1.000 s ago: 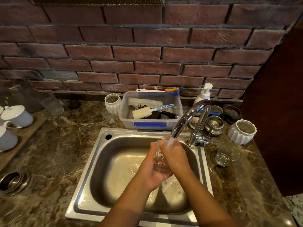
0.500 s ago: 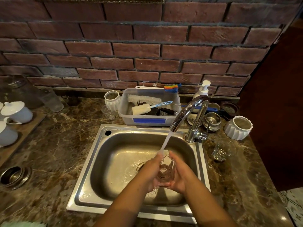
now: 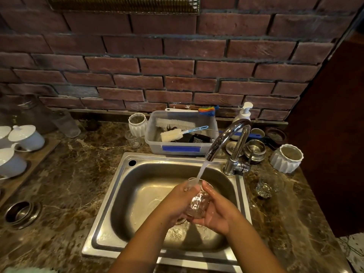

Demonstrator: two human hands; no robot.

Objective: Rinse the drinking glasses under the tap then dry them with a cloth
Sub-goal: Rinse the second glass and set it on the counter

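A clear, patterned glass (image 3: 197, 201) is held over the sink (image 3: 118, 196), mouth tilted up toward the tap (image 3: 228, 138), whose stream runs into it. The left hand (image 3: 175, 201) and right hand (image 3: 216, 212) grip it. A second glass (image 3: 268, 186) sits on the counter (image 3: 78, 174), right of the sink.

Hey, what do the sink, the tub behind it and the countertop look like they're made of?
Sink: stainless steel, brushed, judging by its grey metallic sheen and soft reflections. Tub: likely translucent plastic; its cloudy walls let light through. Countertop: polished stone, probably marble or a lookalike, brown with pale veins and glossy highlights.
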